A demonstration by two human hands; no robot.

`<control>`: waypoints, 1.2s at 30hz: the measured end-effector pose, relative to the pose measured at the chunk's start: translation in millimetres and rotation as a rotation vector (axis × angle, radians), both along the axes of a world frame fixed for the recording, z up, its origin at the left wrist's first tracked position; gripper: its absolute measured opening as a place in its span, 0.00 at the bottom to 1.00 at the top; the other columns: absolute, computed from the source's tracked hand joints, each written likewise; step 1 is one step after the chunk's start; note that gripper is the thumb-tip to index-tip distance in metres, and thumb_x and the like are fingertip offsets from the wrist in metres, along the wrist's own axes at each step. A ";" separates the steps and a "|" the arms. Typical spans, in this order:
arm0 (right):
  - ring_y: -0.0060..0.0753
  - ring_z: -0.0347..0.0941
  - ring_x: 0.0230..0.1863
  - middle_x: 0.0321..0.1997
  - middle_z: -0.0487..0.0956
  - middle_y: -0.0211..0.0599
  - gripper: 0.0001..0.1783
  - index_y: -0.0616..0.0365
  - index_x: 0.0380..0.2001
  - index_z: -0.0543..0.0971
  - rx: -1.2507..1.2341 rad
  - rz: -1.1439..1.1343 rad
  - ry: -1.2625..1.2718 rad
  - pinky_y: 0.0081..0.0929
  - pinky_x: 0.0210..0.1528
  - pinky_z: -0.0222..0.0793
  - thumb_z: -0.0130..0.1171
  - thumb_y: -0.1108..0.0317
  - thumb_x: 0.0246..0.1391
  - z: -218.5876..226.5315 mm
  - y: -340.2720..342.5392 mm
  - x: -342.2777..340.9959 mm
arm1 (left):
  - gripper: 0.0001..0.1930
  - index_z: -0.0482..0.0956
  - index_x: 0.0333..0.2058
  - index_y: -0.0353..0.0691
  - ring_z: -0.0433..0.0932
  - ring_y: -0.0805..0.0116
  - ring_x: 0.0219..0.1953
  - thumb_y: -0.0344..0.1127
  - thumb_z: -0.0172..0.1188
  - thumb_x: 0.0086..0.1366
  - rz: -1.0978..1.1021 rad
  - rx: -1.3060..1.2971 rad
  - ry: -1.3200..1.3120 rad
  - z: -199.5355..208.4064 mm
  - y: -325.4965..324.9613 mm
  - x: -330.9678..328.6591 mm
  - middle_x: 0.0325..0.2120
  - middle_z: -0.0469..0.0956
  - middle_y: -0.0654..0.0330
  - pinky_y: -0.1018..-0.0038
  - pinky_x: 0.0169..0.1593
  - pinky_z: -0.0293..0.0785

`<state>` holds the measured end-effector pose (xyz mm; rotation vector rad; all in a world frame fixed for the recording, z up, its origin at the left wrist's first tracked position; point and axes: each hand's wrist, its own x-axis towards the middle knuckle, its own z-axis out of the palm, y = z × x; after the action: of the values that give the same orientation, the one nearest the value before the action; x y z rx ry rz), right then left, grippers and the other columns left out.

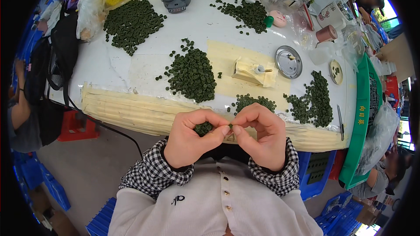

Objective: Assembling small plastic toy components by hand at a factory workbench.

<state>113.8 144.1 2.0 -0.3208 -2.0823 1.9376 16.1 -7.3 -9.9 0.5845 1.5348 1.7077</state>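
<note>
Head view: on the white desk point(131, 67) lie 2 nearer heaps of small dark green round pieces, 1 at far left point(131, 24) and 1 at centre point(192, 75), kept within reach. The left hand point(190, 137) cups a small clutch of green pieces point(203, 128), its grip curled shut around them as a ready store. The right hand point(262, 133) pinches a single green piece point(230, 126) between thumb and forefinger, touching the left fingertips. A round metal lid point(288, 62) lies beyond.

green pieces point(204, 127) mostly hidden, perhaps behind fingers point(210, 118)
</note>
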 end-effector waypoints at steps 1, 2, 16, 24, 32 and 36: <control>0.22 0.72 0.31 0.28 0.75 0.34 0.05 0.66 0.28 0.75 -0.015 0.009 0.000 0.18 0.36 0.68 0.57 0.80 0.44 -0.1 0.3 -0.5 | 0.04 0.79 0.31 0.31 0.72 0.82 0.30 0.26 0.59 0.57 0.001 0.003 0.007 -0.2 -0.6 -0.5 0.26 0.79 0.64 0.83 0.36 0.70; 0.21 0.72 0.31 0.29 0.75 0.33 0.05 0.66 0.28 0.75 -0.031 0.018 0.000 0.17 0.36 0.68 0.57 0.80 0.45 -0.2 0.4 -0.9 | 0.04 0.79 0.31 0.31 0.72 0.82 0.30 0.26 0.59 0.57 0.001 0.006 0.014 -0.3 -0.9 -0.8 0.26 0.79 0.64 0.82 0.36 0.70; 0.37 0.67 0.30 0.25 0.72 0.35 0.07 0.61 0.26 0.77 0.857 -0.074 -0.007 0.28 0.32 0.65 0.63 0.77 0.39 5.6 22.9 -6.4 | 0.10 0.74 0.36 0.35 0.58 0.82 0.19 0.34 0.47 0.67 0.268 0.298 -0.766 -1.3 -5.0 -17.4 0.26 0.73 0.61 0.83 0.24 0.55; 0.36 0.62 0.33 0.25 0.66 0.31 0.07 0.54 0.25 0.74 1.055 -0.068 0.030 0.31 0.36 0.59 0.62 0.72 0.39 -11.8 7.3 -21.4 | 0.13 0.67 0.47 0.33 0.59 0.82 0.19 0.31 0.45 0.66 0.256 0.267 -0.775 6.6 1.9 -13.2 0.29 0.71 0.62 0.85 0.23 0.56; 0.39 0.65 0.31 0.27 0.71 0.36 0.09 0.60 0.26 0.72 0.924 -0.137 0.122 0.32 0.34 0.63 0.59 0.79 0.39 -6.6 6.7 -22.1 | 0.13 0.71 0.39 0.36 0.59 0.81 0.19 0.38 0.41 0.71 0.078 0.369 -0.857 -1.0 -4.3 -11.8 0.26 0.71 0.63 0.83 0.25 0.57; 0.39 0.68 0.28 0.26 0.74 0.39 0.10 0.62 0.29 0.75 0.777 -0.201 0.115 0.30 0.29 0.65 0.58 0.84 0.40 -0.3 5.4 -14.1 | 0.13 0.72 0.39 0.37 0.58 0.82 0.19 0.39 0.42 0.70 0.042 0.340 -0.860 0.7 -0.5 -6.3 0.25 0.68 0.66 0.84 0.24 0.55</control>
<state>99.7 149.4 1.8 -0.2216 -2.4097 0.9039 9.9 -7.8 -9.2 -0.0542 0.6567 1.9019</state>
